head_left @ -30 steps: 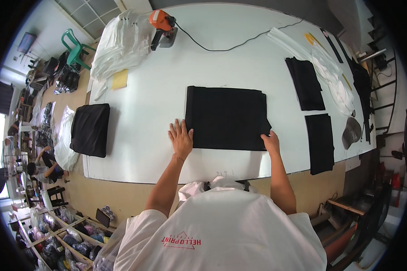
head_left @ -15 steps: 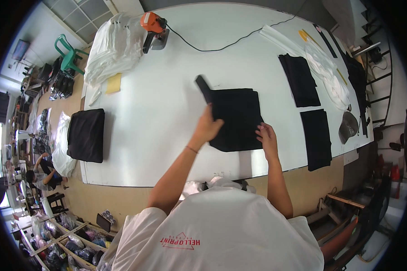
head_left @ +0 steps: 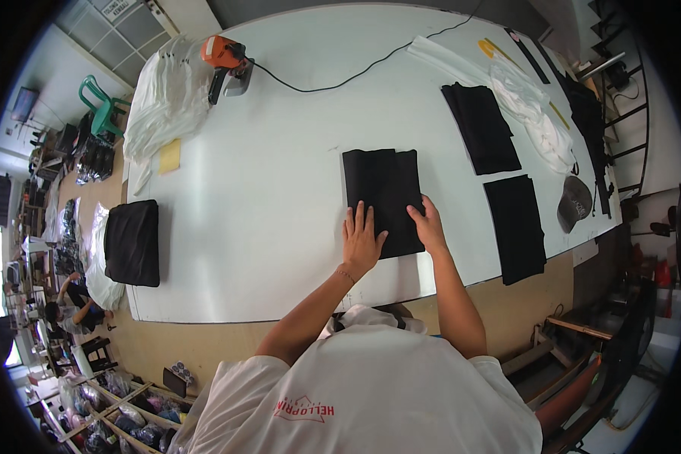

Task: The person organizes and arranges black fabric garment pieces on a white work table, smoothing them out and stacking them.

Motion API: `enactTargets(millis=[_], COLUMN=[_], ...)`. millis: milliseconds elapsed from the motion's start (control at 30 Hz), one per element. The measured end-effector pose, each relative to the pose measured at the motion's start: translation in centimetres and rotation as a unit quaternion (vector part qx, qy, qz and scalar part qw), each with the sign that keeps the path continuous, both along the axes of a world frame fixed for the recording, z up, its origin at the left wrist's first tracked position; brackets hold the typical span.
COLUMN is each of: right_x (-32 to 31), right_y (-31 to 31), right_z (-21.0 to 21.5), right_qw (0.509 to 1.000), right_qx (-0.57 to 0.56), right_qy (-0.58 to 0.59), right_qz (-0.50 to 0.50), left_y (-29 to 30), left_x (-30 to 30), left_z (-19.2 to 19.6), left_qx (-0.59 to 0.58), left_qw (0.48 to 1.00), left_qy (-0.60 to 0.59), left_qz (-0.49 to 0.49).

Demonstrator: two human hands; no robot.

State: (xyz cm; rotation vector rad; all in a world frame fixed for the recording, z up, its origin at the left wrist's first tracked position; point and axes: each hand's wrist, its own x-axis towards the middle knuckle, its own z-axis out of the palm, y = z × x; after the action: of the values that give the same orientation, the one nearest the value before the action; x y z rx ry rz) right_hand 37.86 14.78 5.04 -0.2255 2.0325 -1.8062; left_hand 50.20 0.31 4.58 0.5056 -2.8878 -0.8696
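Note:
A piece of black fabric, folded into an upright rectangle (head_left: 382, 181), lies on the white table in front of me. Its top edge has a small step where two layers meet unevenly. My left hand (head_left: 363, 238) rests flat on its lower left part, fingers spread. At its right edge is my right hand (head_left: 427, 224), thumb on top of the fabric and the other fingers along the edge, closed on it. To the right lie two folded black pieces, one farther away (head_left: 483, 129) and one nearer (head_left: 514, 229).
The white table (head_left: 257, 166) holds a white fabric pile (head_left: 166, 106), an orange-and-black corded power tool (head_left: 225, 57), a yellow square (head_left: 170, 157) and a black folded bundle (head_left: 132, 244). A dark cap (head_left: 574, 204) and white cloth (head_left: 537, 121) lie right. Another person sits far left.
The left flap has been folded over, making the black fabric narrower. My left hand has moved from the flap to lie flat on it. The view has shifted slightly.

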Motion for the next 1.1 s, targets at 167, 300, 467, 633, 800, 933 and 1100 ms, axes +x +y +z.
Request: enactTargets(millis=[167, 300, 467, 633, 800, 933, 1100], right_x=[-1.5, -2.5, 0.8, 3.2, 2.8, 6.4, 5.1], right_y=[1.4, 0.5, -3.0, -3.5, -3.3, -4.2, 0.9], right_z=[-3.6, -2.9, -0.2, -3.3, -2.4, 2.8, 6.2], right_qw=[0.994, 0.982, 0.883, 0.822, 0.813, 0.888, 0.944], right_qx=[0.092, 0.186, 0.37, 0.457, 0.468, 0.385, 0.325], right_qy=[-0.047, -0.041, 0.281, 0.336, 0.342, 0.229, 0.027], right_qz=[-0.04, 0.008, -0.066, 0.047, 0.051, 0.103, 0.052], left_y=[0.6, 0.1, -3.2, -5.6, -5.4, -4.9, 2.0], left_x=[-0.1, -1.1, -5.3, -8.3, -8.5, -6.9, -6.9], left_z=[-2.9, -2.3, -2.0, -3.3, -3.6, -1.9, 7.6], left_qx=[0.043, -0.042, -0.101, -0.099, 0.076, 0.455, 0.6], left_qw=[0.998, 0.996, 0.995, 0.994, 0.98, 0.869, 0.794], left_qy=[0.032, 0.045, 0.004, -0.001, 0.084, -0.032, -0.033], left_qz=[0.034, 0.06, 0.011, 0.036, 0.161, 0.193, 0.088])
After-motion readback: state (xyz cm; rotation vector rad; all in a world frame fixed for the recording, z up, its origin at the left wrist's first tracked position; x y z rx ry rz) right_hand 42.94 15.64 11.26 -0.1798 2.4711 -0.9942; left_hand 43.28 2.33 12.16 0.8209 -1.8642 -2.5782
